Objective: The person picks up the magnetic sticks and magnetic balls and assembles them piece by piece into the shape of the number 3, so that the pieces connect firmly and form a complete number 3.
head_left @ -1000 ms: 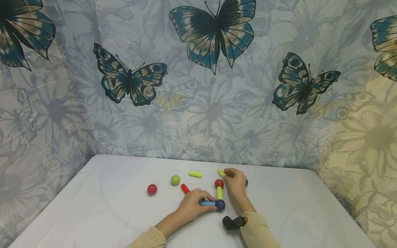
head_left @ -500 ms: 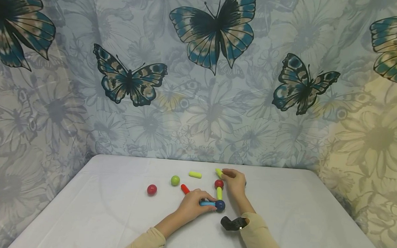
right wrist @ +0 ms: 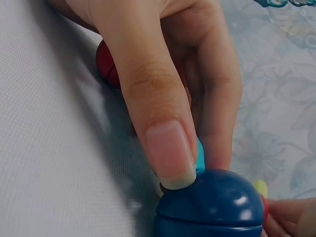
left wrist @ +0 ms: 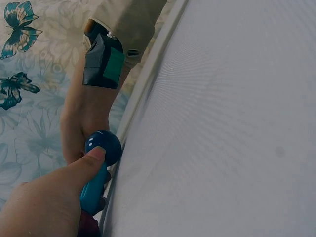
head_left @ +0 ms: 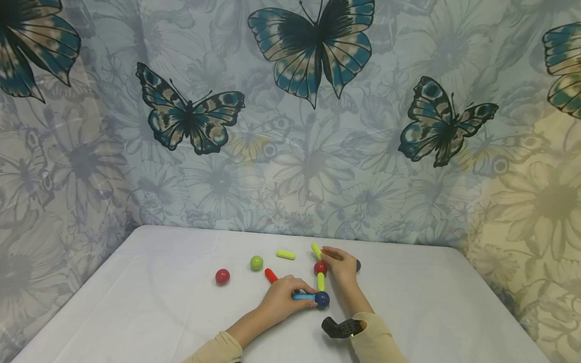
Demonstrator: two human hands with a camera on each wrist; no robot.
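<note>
My left hand (head_left: 283,299) pinches a light blue stick (head_left: 303,297) joined to a dark blue ball (head_left: 322,299); in the left wrist view the thumb lies against that ball (left wrist: 106,148). A lime stick (head_left: 321,282) runs from the blue ball to a red ball (head_left: 320,268). Just above, my right hand (head_left: 340,263) holds another lime stick (head_left: 316,251) between thumb and fingers, its lower end close to the red ball; whether they touch is hidden. The right wrist view shows the left thumb (right wrist: 170,153) beside the blue ball (right wrist: 212,202), the right fingers (right wrist: 296,215) behind.
On the white table (head_left: 147,304) lie a loose red ball (head_left: 222,277), a green ball (head_left: 256,263), a lime stick (head_left: 286,254) and a red stick (head_left: 270,276) by the left hand. Another dark ball (head_left: 358,265) shows behind the right hand. Butterfly-patterned cloth stands behind.
My right hand has shifted slightly left with its lime stick, which now stands above the joined red ball. My left hand has stayed in place, holding the blue stick.
</note>
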